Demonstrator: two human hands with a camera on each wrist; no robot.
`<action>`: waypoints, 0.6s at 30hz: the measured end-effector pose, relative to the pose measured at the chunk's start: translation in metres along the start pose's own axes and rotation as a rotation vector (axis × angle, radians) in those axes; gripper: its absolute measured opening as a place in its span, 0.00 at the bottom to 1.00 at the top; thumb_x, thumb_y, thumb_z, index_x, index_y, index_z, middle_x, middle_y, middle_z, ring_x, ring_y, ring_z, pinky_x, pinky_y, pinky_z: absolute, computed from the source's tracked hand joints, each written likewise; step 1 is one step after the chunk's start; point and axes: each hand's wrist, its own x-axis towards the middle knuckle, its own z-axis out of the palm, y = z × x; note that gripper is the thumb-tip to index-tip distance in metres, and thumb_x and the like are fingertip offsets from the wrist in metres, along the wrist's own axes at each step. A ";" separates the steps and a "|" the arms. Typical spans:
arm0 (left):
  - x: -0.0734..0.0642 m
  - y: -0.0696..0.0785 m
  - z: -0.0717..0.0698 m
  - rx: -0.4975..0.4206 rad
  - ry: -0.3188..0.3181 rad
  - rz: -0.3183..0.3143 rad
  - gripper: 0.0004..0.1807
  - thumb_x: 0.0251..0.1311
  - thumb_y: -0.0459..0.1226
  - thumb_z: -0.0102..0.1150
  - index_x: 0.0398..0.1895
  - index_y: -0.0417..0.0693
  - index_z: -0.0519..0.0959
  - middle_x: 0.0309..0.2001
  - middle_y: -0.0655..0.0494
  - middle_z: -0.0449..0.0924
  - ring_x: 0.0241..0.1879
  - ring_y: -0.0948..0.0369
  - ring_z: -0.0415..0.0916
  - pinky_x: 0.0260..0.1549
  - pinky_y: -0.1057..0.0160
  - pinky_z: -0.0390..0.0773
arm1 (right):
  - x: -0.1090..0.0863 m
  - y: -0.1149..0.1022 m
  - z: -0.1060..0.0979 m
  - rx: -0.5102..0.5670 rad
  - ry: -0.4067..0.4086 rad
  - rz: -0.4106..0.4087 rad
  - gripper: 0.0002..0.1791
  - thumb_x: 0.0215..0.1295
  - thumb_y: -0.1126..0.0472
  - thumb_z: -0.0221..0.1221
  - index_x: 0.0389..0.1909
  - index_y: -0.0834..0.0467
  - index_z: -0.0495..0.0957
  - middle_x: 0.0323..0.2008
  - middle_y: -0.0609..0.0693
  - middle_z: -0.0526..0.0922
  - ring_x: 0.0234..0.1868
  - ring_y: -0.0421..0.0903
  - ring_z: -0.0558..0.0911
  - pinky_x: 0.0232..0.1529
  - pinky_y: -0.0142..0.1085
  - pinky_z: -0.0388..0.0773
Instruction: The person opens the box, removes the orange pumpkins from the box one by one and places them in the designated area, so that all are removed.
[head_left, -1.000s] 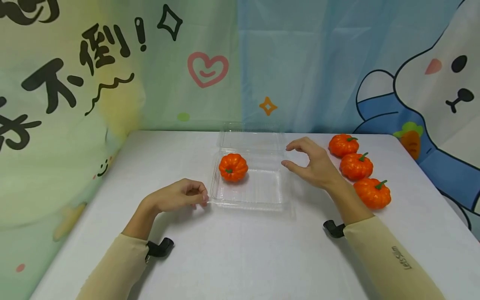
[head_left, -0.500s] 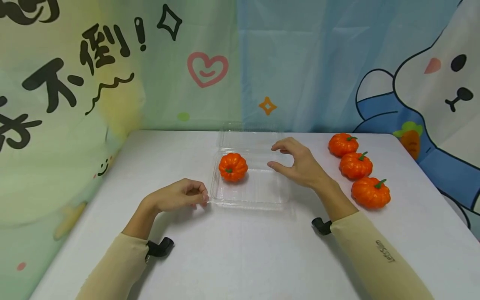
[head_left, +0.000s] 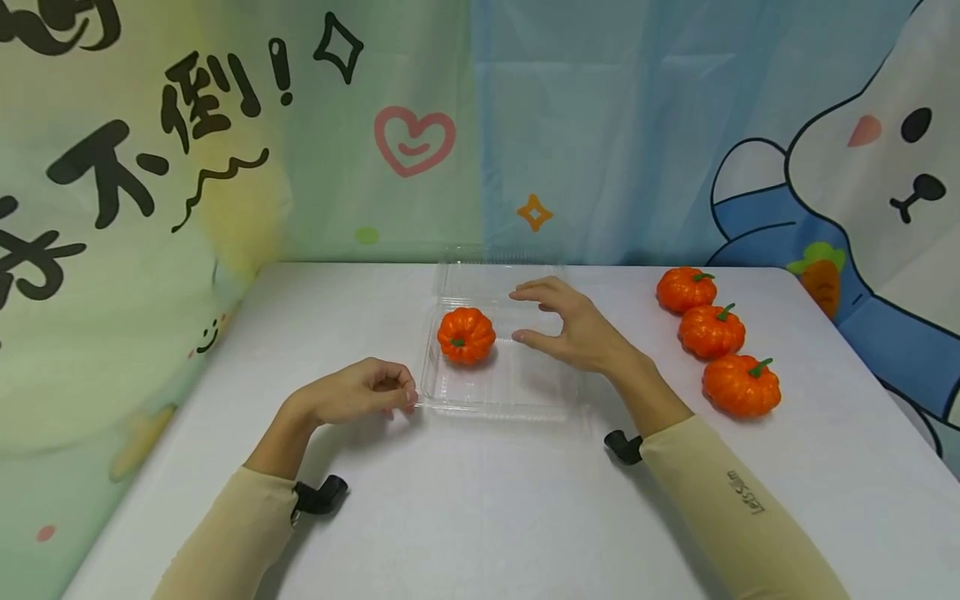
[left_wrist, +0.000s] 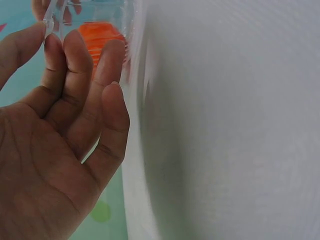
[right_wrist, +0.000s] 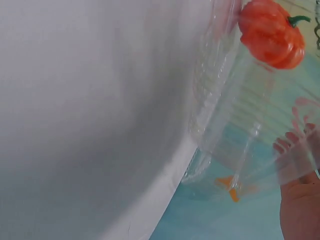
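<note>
An orange toy pumpkin [head_left: 467,336] with a green stem sits in the left part of a clear plastic clamshell box [head_left: 525,379], whose lid is folded back behind it. At the box's front left corner my left hand [head_left: 352,393] pinches the rim between thumb and forefinger; the left wrist view shows this pinch on the box edge [left_wrist: 48,26]. My right hand [head_left: 573,327] hovers over the right part of the box, thumb and fingers spread apart with nothing between them. It is to the right of the pumpkin, apart from it. The right wrist view shows it partly through the clear plastic.
Three more orange pumpkins stand in a row on the right side of the white table [head_left: 480,508]: a far one [head_left: 686,290], a middle one [head_left: 712,332] and a near one [head_left: 742,386]. A printed curtain [head_left: 600,125] hangs behind the table.
My right hand has moved left, from the box's right edge to above its right part. The left hand, the box and the pumpkin in it have stayed in place.
</note>
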 end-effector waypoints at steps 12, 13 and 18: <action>0.001 0.003 0.000 0.006 0.002 -0.006 0.08 0.72 0.35 0.53 0.43 0.38 0.79 0.42 0.41 0.84 0.47 0.47 0.81 0.44 0.56 0.82 | 0.008 -0.009 0.013 0.002 -0.121 0.050 0.35 0.64 0.58 0.71 0.72 0.54 0.72 0.74 0.52 0.67 0.74 0.53 0.67 0.69 0.55 0.70; 0.001 0.003 -0.001 0.010 0.007 -0.009 0.08 0.72 0.35 0.53 0.43 0.38 0.79 0.42 0.41 0.84 0.47 0.48 0.81 0.44 0.56 0.82 | 0.009 -0.011 0.014 -0.006 -0.132 0.047 0.36 0.63 0.58 0.71 0.72 0.54 0.71 0.74 0.52 0.66 0.75 0.53 0.66 0.70 0.56 0.69; -0.001 0.002 -0.001 0.012 0.023 -0.026 0.08 0.72 0.35 0.53 0.43 0.38 0.79 0.43 0.42 0.84 0.47 0.48 0.81 0.45 0.57 0.82 | 0.013 -0.015 0.021 -0.011 -0.195 0.044 0.36 0.63 0.57 0.71 0.72 0.53 0.71 0.78 0.53 0.61 0.78 0.55 0.61 0.72 0.58 0.64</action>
